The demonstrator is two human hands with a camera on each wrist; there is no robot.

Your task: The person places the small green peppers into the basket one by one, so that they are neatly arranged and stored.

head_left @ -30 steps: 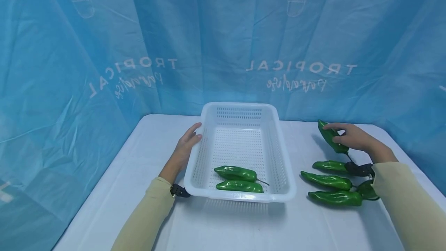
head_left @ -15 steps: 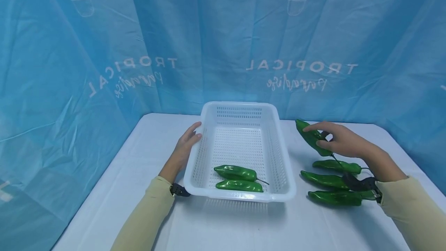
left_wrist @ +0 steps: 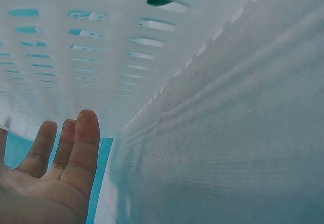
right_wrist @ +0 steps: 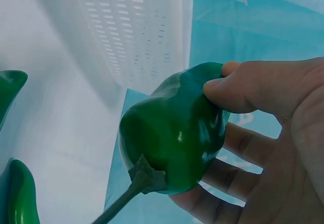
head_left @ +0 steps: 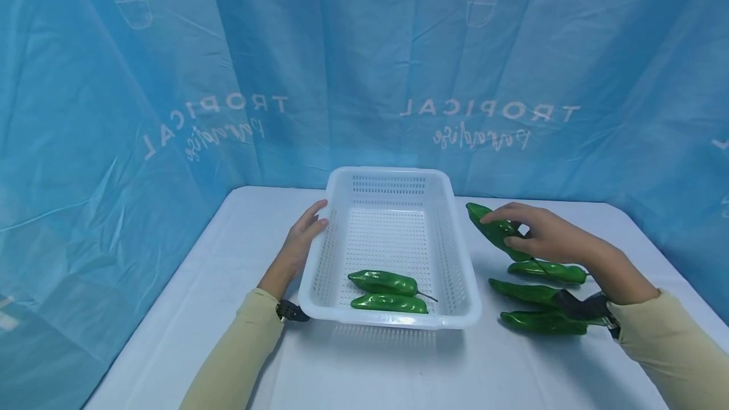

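Observation:
Between the thumb and fingers of my right hand [head_left: 547, 233] is a long green pepper [right_wrist: 172, 127], held above the table to the right of the basket. Its stem points back toward the wrist camera. My left hand [head_left: 299, 242] touches the left side of the white plastic basket [head_left: 475, 299] near the rim. In the left wrist view its fingers [left_wrist: 83, 148] are extended beside the slotted wall. Inside the basket two green peppers lie side by side at the near end, an upper one [head_left: 381, 281] and a lower one [head_left: 390, 303].
Right of the basket, three more green peppers lie on the white table [head_left: 376, 372]: a far one [head_left: 547, 271], a middle one [head_left: 521, 291] and a near one [head_left: 541, 323]. The right wrist strap partly covers them. A blue curtain [head_left: 370, 81] hangs behind the table.
My right hand has carried the pepper left toward the basket, uncovering the far pepper on the table. The left hand and the basket stay where they were.

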